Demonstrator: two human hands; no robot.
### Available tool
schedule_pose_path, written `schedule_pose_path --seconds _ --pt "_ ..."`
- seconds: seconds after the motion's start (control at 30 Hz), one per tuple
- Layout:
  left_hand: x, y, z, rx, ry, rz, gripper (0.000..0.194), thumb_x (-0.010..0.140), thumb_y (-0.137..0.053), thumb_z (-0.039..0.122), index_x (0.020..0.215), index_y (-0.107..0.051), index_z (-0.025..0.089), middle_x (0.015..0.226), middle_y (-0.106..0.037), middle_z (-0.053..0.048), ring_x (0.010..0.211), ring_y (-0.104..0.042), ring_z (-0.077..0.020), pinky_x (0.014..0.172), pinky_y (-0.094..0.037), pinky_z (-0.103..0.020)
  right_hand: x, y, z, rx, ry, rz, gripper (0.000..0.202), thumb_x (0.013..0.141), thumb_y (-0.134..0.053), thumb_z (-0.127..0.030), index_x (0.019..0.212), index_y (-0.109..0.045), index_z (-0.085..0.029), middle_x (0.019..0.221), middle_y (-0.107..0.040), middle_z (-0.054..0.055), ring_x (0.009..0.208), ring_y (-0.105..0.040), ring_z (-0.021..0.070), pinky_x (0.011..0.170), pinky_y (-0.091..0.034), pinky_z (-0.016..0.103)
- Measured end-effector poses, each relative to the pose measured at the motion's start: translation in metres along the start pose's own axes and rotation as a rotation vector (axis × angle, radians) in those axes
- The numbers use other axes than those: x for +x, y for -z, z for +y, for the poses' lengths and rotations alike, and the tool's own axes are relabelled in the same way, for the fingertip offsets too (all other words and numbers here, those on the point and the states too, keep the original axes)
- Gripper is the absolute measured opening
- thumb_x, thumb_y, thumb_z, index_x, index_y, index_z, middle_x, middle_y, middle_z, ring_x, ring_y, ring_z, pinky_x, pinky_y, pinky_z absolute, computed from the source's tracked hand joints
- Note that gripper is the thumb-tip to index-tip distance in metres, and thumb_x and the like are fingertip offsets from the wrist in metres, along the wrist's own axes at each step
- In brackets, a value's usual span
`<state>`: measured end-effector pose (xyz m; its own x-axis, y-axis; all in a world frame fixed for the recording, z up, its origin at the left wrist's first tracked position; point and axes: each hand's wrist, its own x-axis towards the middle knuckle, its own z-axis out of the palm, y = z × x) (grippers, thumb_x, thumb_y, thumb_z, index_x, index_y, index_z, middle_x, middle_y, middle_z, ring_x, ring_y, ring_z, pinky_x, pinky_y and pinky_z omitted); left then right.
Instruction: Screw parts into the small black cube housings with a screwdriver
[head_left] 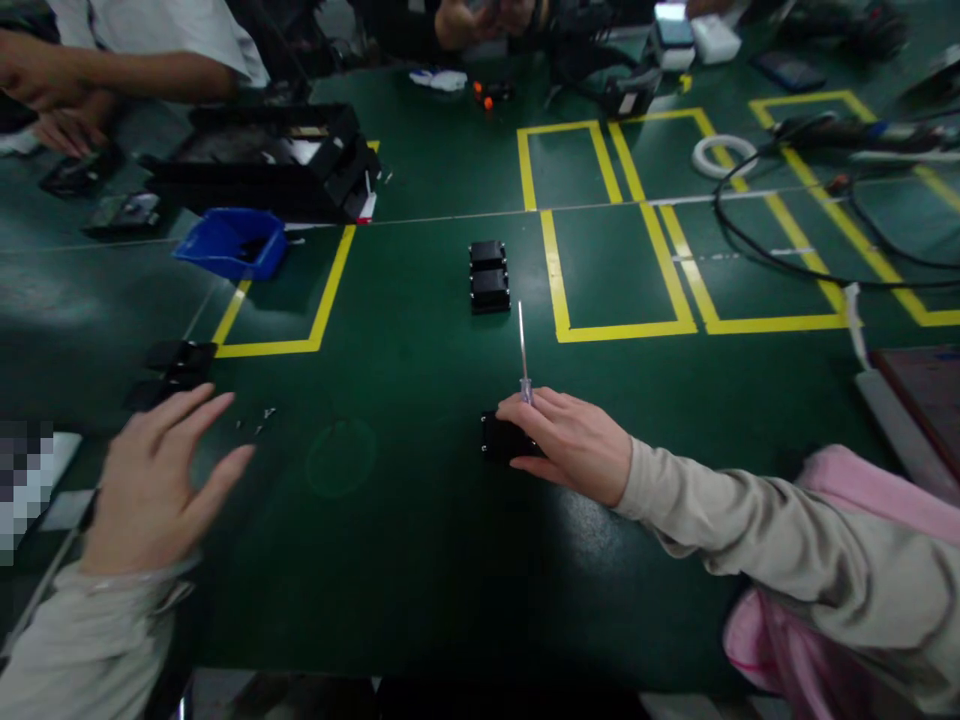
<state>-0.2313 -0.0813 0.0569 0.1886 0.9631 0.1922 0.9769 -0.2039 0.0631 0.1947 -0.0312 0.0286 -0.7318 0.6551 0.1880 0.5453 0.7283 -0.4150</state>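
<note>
My right hand (574, 440) grips a screwdriver (523, 350) with a clear handle, its thin metal shaft pointing away from me. Under the same hand lies a small black box (496, 437), partly covered by the fingers; whether the hand holds it too is unclear. My left hand (161, 480) hovers at the left with fingers spread and nothing in them. Just beyond it are black boxes (180, 362), partly hidden by that hand. Several tiny screws (266, 415) lie to its right. Two more black boxes (490, 275) stand end to end farther up the table.
A blue bin (236, 240) and a large black tray (262, 165) stand at the back left. Yellow tape (630, 332) marks rectangles on the green table. A black cable (787, 262) and a white tape roll (724, 157) lie at the right. Other people's hands (484, 20) work across the table.
</note>
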Motion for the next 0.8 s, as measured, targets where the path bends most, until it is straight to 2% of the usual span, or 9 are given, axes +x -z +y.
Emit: schedule_pose_path --seconds 0.07,0.17,0.27,0.33,0.43,0.53,0.6,0.63,0.8 --pt "0.024 -0.005 0.047 -0.033 -0.151 -0.035 0.062 0.094 -0.055 0.034 0.148 -0.025 0.039 0.154 -0.035 0.001 0.138 -0.039 -0.0281 0.117 -0.03 -0.055 -0.001 0.009 0.001 0.084 0.032 0.111 0.044 0.084 -0.065 -0.026 0.122 -0.048 -0.014 0.124 -0.063 0.015 0.117 -0.059 0.0271 0.095 -0.053 0.044" --pt "0.052 -0.02 0.111 -0.191 -0.401 -0.107 0.06 0.093 -0.056 0.037 0.146 -0.029 0.029 0.147 -0.043 -0.007 0.133 -0.045 -0.0264 0.115 -0.034 -0.05 -0.002 0.031 0.001 0.266 -0.034 0.234 0.025 0.092 -0.048 -0.015 0.117 -0.048 -0.017 0.113 -0.07 0.009 0.105 -0.068 0.0169 0.091 -0.055 0.033" --pt "0.069 -0.039 0.159 -0.322 -0.514 -0.18 0.065 0.092 -0.057 0.046 0.146 -0.029 0.023 0.143 -0.046 -0.01 0.131 -0.046 -0.0254 0.111 -0.04 -0.044 0.0 0.056 -0.003 0.386 -0.138 0.333 0.018 0.098 -0.04 -0.018 0.111 -0.052 -0.018 0.092 -0.075 0.002 0.089 -0.072 0.0104 0.081 -0.055 0.023" --pt "0.077 -0.05 0.182 -0.379 -0.543 -0.203 0.071 0.088 -0.06 0.052 0.144 -0.03 0.019 0.14 -0.049 -0.013 0.128 -0.047 -0.0263 0.109 -0.041 -0.044 0.002 0.069 -0.007 0.421 -0.22 0.351 0.023 0.099 -0.04 -0.024 0.115 -0.054 -0.018 0.076 -0.073 -0.003 0.071 -0.072 0.0088 0.069 -0.055 0.021" --pt "0.086 -0.06 0.202 -0.423 -0.551 -0.24 0.067 0.083 -0.066 0.053 0.134 -0.041 0.017 0.129 -0.054 -0.012 0.116 -0.053 -0.0273 0.099 -0.045 -0.044 0.006 0.081 -0.014 0.413 -0.238 0.38 0.031 0.1 -0.038 -0.032 0.122 -0.056 -0.021 0.062 -0.065 -0.007 0.049 -0.062 0.006 0.053 -0.049 0.019" --pt "0.092 -0.066 0.209 -0.429 -0.541 -0.276 0.047 0.086 -0.065 0.045 0.121 -0.05 0.019 0.118 -0.059 -0.008 0.103 -0.056 -0.0249 0.089 -0.047 -0.042 0.009 0.081 -0.017 0.269 -0.217 0.479 0.026 0.098 -0.044 -0.035 0.107 -0.064 -0.021 0.068 -0.066 -0.004 0.05 -0.057 0.0051 0.051 -0.044 0.019" --pt "0.094 -0.069 0.21 -0.447 -0.542 -0.27 0.04 0.086 -0.065 0.041 0.118 -0.051 0.02 0.114 -0.06 -0.007 0.101 -0.057 -0.024 0.087 -0.047 -0.041 0.01 0.075 -0.016 0.192 -0.191 0.539 0.025 0.097 -0.046 -0.034 0.088 -0.064 -0.019 0.071 -0.066 -0.002 0.053 -0.056 0.0048 0.052 -0.042 0.018" --pt "0.094 -0.072 0.209 -0.46 -0.542 -0.255 0.04 0.086 -0.066 0.04 0.118 -0.051 0.02 0.113 -0.06 -0.006 0.102 -0.057 -0.0239 0.088 -0.047 -0.04 0.01 0.071 -0.015 0.18 -0.18 0.566 0.027 0.098 -0.045 -0.032 0.081 -0.062 -0.019 0.066 -0.064 -0.002 0.052 -0.054 0.0044 0.053 -0.041 0.018" --pt "0.091 -0.083 0.206 -0.521 -0.531 -0.147 0.047 0.084 -0.069 0.039 0.121 -0.047 0.019 0.113 -0.06 -0.008 0.105 -0.057 -0.0238 0.09 -0.048 -0.039 0.01 0.05 -0.009 0.132 -0.081 0.567 0.02 0.095 -0.048 -0.028 0.079 -0.055 -0.018 0.059 -0.056 -0.005 0.048 -0.049 0.0031 0.049 -0.038 0.015"
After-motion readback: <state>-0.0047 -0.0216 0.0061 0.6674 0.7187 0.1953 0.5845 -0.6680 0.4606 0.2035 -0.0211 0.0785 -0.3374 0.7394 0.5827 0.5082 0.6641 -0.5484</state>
